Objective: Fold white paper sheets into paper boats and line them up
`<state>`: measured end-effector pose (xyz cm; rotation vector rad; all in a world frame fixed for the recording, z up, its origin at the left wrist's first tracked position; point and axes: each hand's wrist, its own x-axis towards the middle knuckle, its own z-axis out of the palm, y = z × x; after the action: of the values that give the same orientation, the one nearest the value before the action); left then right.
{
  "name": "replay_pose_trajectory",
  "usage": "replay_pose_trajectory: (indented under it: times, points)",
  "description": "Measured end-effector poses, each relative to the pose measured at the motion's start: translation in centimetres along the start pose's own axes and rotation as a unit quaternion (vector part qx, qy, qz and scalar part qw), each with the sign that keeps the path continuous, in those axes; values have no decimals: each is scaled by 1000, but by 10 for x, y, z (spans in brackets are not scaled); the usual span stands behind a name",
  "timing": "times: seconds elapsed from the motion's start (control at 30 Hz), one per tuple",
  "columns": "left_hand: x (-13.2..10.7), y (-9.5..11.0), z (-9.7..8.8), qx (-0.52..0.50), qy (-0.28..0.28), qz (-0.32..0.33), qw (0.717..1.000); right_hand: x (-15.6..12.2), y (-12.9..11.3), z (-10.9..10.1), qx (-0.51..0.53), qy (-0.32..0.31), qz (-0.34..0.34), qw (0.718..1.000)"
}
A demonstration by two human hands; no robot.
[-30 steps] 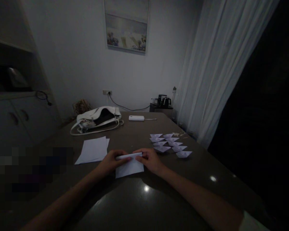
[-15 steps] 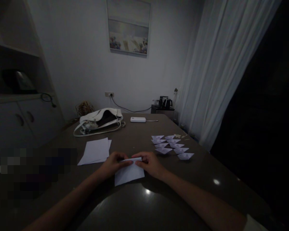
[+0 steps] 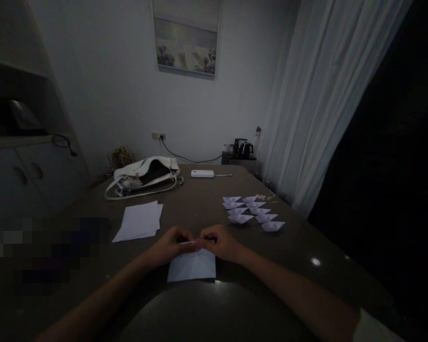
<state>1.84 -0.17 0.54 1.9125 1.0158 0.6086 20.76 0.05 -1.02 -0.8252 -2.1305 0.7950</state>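
A folded sheet of white paper (image 3: 192, 267) lies low over the table in front of me, its far edge pinched between my two hands. My left hand (image 3: 173, 245) grips that edge from the left, thumb on top. From the right, my right hand (image 3: 219, 243) closes on the same edge, and the thumbs meet near the middle. Fingers hide the paper's far side. To the right stand several folded paper boats (image 3: 240, 218) in two rows. Beyond my left hand rests a small stack of white paper sheets (image 3: 140, 219).
A white handbag (image 3: 142, 175) sits at the table's back left. Near the far edge lies a white power bank (image 3: 202, 174) with a short cable. Small pale scraps (image 3: 264, 196) are scattered behind the boats. A sheer curtain (image 3: 306, 95) hangs at the right.
Both thumbs have come together at the middle of the paper's far edge. The paper's near edge has turned more level and come slightly closer. The whole view has shifted a little.
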Motion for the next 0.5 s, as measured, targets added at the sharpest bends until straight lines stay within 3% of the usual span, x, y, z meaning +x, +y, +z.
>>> replay_pose_trajectory:
  times: [0.13,0.33,0.5]
  points:
    - [-1,1,-9,20,29,-21,999,1,-4,-6,-22,15,6,1000]
    - [0,1,-23,29,5,-9,1000,1,-9,-17,-25,24,29,999]
    - [0,-2,-22,33,2,-8,999,0,-7,-16,-41,15,33,999]
